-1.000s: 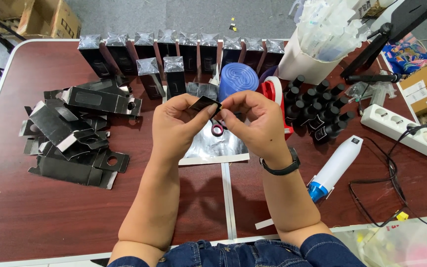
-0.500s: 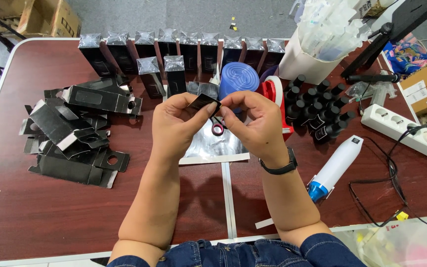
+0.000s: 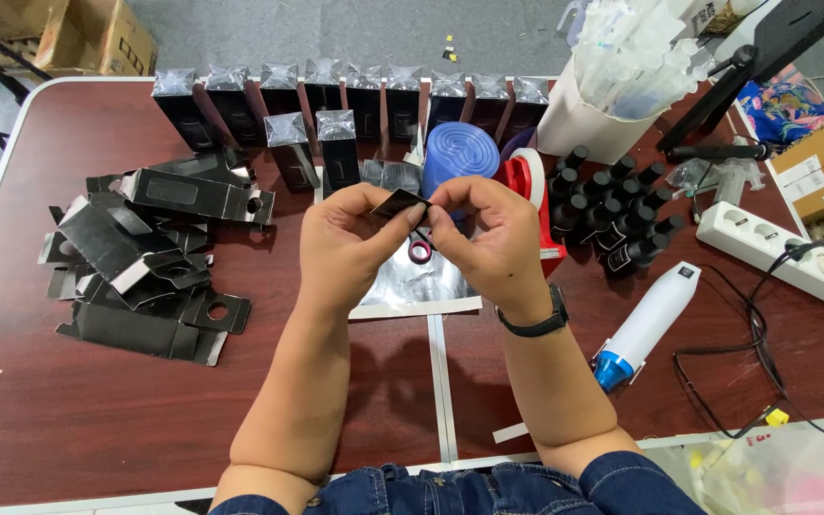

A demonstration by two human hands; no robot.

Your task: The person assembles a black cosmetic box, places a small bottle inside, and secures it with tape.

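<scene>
both hands (image 3: 422, 238) gripped a small black card (image 3: 401, 202), mid-fold by the look; next probably needs a firm crease.

Small black piece (image 3: 399, 203) now tilted flatter, hands (image 3: 350, 243) pinching it slightly closer together than before

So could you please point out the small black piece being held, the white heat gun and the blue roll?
small black piece (image 3: 401, 202), head view, on its flat top face.
white heat gun (image 3: 652, 313), head view, mid-body.
blue roll (image 3: 460, 154), head view, on its coiled end.
</scene>
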